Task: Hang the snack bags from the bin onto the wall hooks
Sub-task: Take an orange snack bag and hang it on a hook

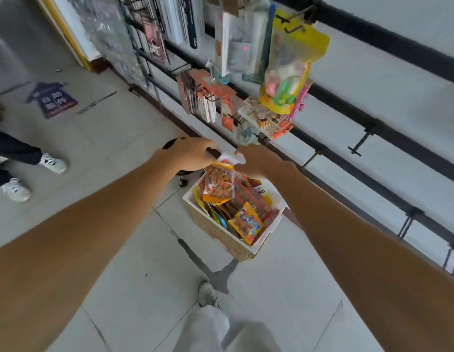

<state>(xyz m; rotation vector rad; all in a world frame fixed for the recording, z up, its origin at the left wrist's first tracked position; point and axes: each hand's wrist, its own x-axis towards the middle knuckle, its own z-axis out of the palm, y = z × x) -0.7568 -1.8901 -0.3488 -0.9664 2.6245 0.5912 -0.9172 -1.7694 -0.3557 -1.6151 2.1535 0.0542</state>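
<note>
Head view, near to far. At the lower edge is the wearer's own leg in pale grey trousers, ending in a light-coloured shoe on the grey tiled floor. Both bare forearms reach forward and converge above the white-rimmed cardboard bin, which stands on the floor just beside the wall and is packed with upright snack bags, among them a yellow printed packet at its near corner.

The left hand and right hand are close together, each with its fingers closed on the white header of one clear, orange-trimmed bag of nuts. The bag hangs from their grip directly over the far end of the bin, clear of the other packets. Motion blur hides the exact finger placement.

Beyond the hands, thick black wall rails carry short black hooks. To their left hang a yellow transparent pouch of pastel items and several carded goods.

At far left stand a bystander's white sneakers, and further off lies a dark blue arrow floor sticker.
</note>
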